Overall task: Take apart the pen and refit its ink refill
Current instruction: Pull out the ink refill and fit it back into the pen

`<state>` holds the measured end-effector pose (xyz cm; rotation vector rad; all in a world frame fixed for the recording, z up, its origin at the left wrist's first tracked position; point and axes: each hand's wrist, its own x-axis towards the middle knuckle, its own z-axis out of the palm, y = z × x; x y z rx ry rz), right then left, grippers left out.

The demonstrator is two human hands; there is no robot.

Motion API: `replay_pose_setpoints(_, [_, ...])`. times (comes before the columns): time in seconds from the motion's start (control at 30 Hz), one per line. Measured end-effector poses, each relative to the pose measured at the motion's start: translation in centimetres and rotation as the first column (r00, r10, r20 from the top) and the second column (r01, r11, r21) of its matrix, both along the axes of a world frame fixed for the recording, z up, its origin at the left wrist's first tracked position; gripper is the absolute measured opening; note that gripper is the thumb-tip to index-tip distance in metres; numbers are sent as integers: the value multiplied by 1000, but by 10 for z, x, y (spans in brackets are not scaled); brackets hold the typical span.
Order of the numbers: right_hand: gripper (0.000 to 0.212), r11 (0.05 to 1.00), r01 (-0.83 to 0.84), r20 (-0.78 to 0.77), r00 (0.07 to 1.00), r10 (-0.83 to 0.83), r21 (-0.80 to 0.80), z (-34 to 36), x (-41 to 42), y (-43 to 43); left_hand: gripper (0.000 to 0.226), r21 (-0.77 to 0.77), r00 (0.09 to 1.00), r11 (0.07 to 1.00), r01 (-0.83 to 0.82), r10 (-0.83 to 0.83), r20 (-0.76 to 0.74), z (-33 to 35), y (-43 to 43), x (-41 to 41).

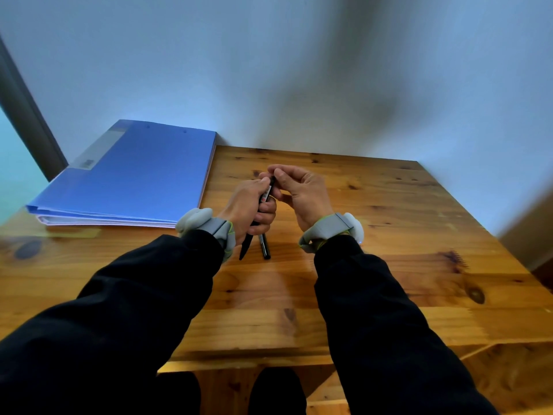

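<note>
My left hand (250, 205) is wrapped around a black pen (267, 191), which has a small white and red label near its upper end. The pen's lower end (244, 250) pokes out below my fist and points toward me. My right hand (299, 188) pinches the pen's top end between thumb and fingertips, just above my left thumb. A second black pen part (265, 247) lies on the wooden table directly under my left hand. I cannot tell whether the held pen's parts are joined or separated, as my fingers hide the joint.
A blue ring binder (131, 175) lies flat at the table's back left corner. The wooden table (389, 235) ends at a wall behind and has edges on the right and in front. My feet show below the front edge.
</note>
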<state>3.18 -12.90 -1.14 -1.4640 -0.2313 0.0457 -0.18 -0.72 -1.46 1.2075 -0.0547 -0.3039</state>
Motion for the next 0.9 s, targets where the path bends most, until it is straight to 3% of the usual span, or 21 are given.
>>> replay_pose_setpoints(0.2, [18,999,21,-17,1000,-20,43,-4,3,0,38,7,1000,1000,-3,3,-1,-1,1,0])
replay_pose_setpoints(0.37, [7,999,39,7,999,-39,-10,-5,3,2,38,20,1000,1000,-5,6,-3,0,2,1])
replay_pose_setpoints(0.63, [7,988,148,7,989,-148,-46,-7,3,-1,42,23,1000,1000,-8,9,-18,-1,3,1])
replay_pose_setpoints(0.9, [29,999,-37,7,999,38,-26,-4,0,5,42,43,999,999,-4,6,-36,1,-1,-1])
